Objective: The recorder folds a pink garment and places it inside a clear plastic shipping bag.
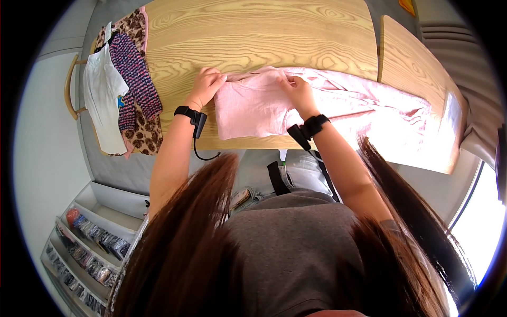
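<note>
A long light-pink garment [253, 105] lies across the wooden table in front of me; its exact kind is hard to tell. The left part forms a smooth, flat fold, while the part stretching right is creased and brightly lit. At the fold's upper left corner, my left hand [207, 84] pinches the cloth between thumb and fingers. My right hand [300, 96] is closed on the cloth near the upper edge, right of the smooth part, with the thumb toward the left. Both wrists wear black straps with small devices.
Clothes lie at the table's left end: a white garment [104, 100], a navy-and-pink knit garment [134, 71] and a leopard-print cloth [145, 134]. The wooden table [253, 31] meets another wooden top [409, 58] at right. Shelves with packed items [100, 235] stand at lower left.
</note>
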Demonstrator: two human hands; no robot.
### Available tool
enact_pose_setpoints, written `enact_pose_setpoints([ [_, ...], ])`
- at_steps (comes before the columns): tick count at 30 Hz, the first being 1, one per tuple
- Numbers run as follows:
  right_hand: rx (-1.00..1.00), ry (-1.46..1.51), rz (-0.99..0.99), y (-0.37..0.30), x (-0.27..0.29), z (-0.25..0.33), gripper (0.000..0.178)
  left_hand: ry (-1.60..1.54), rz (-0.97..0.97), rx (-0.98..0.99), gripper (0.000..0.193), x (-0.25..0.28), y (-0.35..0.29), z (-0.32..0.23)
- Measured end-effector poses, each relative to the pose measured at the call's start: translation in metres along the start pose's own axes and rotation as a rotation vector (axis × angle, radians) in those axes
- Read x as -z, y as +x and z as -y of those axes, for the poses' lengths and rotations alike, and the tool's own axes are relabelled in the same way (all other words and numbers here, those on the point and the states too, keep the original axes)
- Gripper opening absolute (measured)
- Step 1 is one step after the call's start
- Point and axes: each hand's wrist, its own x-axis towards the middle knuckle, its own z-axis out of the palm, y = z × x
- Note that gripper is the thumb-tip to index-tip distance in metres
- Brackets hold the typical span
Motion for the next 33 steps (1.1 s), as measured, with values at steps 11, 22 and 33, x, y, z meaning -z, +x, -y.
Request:
enact_pose_setpoints([
  [11,0.022,0.214,-0.214,0.007,0.000,-0.002,0.025,0.031,0.031,0.047,0.026,-0.001,-0.003,-0.007],
  [22,-0.142,0.649,0.039,-0.047,0.018,-0.035,0.042,0.053,-0.043,0.062,0.023,-0.008,-0.008,-0.002],
  [33,-0.109,0.272,0.032,-0.043,-0.011,-0.035,0.032,-0.140,-0.099,0.007,0.015,-0.003,-0.008,0.006],
])
